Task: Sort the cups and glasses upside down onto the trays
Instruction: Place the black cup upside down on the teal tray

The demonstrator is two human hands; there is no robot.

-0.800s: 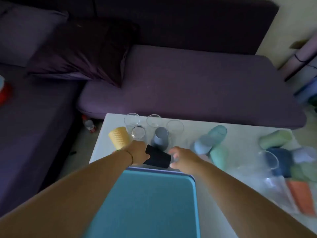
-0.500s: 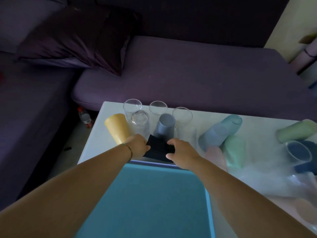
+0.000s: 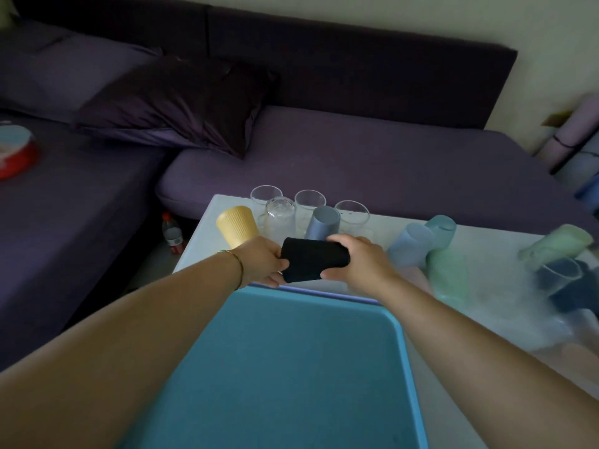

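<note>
Nearest you, the teal rectangular plastic tray lies flat on the white table. Just past its far edge you hold the matte black tapered cup on its side. Its long axis runs left to right, roughly level, with the wider end toward your left hand and the narrower end toward your right hand. Which end is the mouth cannot be told.

Your left hand grips the wider end, thumb on the near side and fingers curled behind it. Your right hand grasps the narrower end, fingers curled over the top and thumb at the near side.

0.8 s ago your right hand only met the cup's end with its fingertips, and 0.5 s ago the cup sat tilted with 1 end pointing away from you. Now it lies crosswise, and your right hand wraps it.

Just beyond your left hand, a yellow ribbed plastic cup stands upside down. Right of it is a cluster of 4 clear drinking glasses, with a grey-blue plastic cup upside down among them, directly behind the black cup. Farther right, a pale blue cup and a translucent teal cup lie against each other, near a pale green cup. The cups beyond these are blurred.

Behind the table is a dark purple sofa with a dark purple pillow.
</note>
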